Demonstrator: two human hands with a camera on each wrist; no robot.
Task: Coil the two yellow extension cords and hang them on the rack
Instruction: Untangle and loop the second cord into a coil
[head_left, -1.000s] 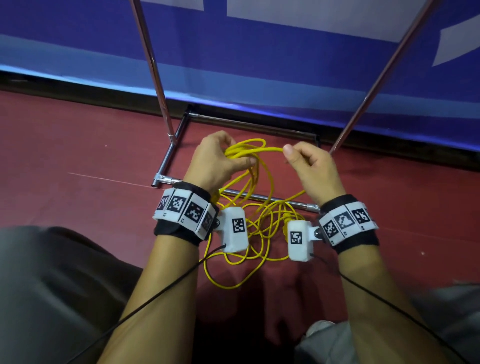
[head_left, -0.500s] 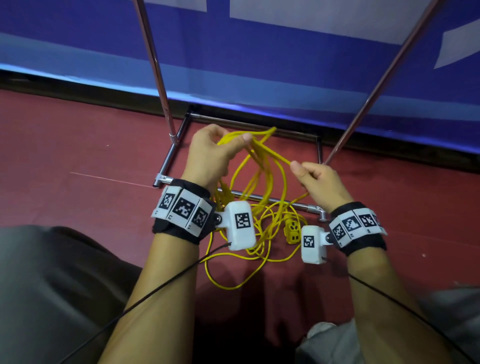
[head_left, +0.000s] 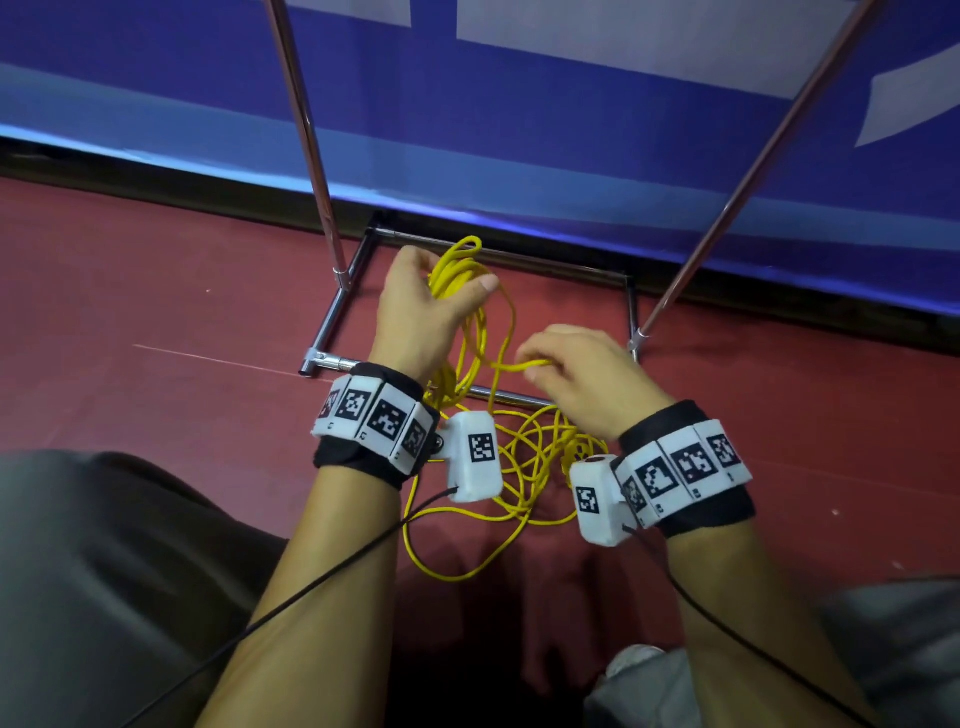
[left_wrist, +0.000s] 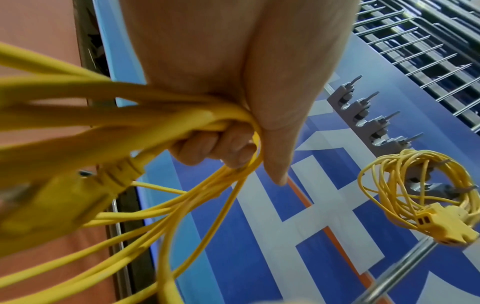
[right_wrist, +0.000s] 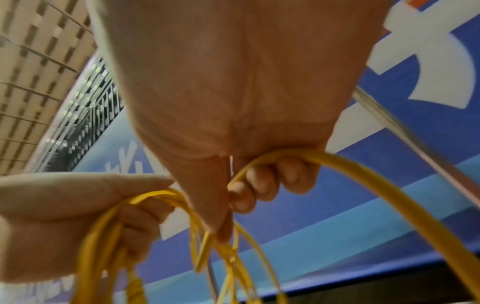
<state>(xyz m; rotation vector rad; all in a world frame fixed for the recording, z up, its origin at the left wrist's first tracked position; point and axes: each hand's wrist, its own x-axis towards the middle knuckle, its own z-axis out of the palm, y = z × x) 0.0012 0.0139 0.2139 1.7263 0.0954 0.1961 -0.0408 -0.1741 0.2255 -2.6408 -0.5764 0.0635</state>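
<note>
Yellow cord (head_left: 470, 332) is gathering in loops inside the left hand (head_left: 421, 306), fingers curled round the bunch to keep it together — the slack is lying on the floor (head_left: 156, 322) near the rack (head_left: 332, 322). Right hand (head_left: 582, 374) is pinching one strand to feed the next loop; the other coil (left_wrist: 415, 185) is already hanging on a hook.

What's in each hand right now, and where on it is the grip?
Left hand grips the gathered loops of the yellow extension cord at the top of the coil. Right hand holds a single loose strand of that cord, further along.
</note>
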